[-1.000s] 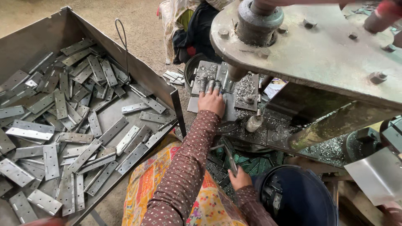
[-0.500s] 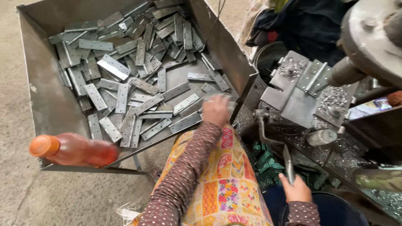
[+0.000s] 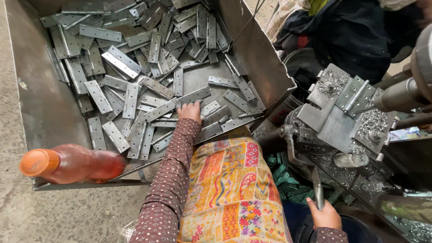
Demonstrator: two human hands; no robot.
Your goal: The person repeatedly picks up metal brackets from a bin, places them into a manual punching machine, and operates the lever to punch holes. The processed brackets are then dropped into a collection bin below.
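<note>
Left hand (image 3: 191,111) is down in the sheet-metal bin (image 3: 40,103), palm down, fingers spread loosely over a long flat hinge strip (image 3: 177,103); it rests on the metal with the fingertips on the strip's lower edge, and no closed grasp shows. That strip runs on a diagonal, its long axis climbing from lower left to upper right, one end pointing toward the bin's right wall, the other buried among its neighbours. The strip lies just above the knuckles, touching the fingers, in the near right part of the bin. All around it, the heap of hinge strips (image 3: 121,63) lies every which way: dull grey steel, thin, rectangular, punched with small holes, some with a rolled knuckle edge. The right hand (image 3: 325,215) sits well apart, low at the right, fist wrapped around the grey metal lever handle (image 3: 317,191) that rises toward the press fixture (image 3: 335,110), a blocky steel plate littered with bright curly swarf. An orange-capped plastic bottle (image 3: 67,164) of reddish liquid lies on its side on the bin's near edge. A patterned yellow cloth (image 3: 231,189) covers the lap between the two dotted sleeves.
</note>
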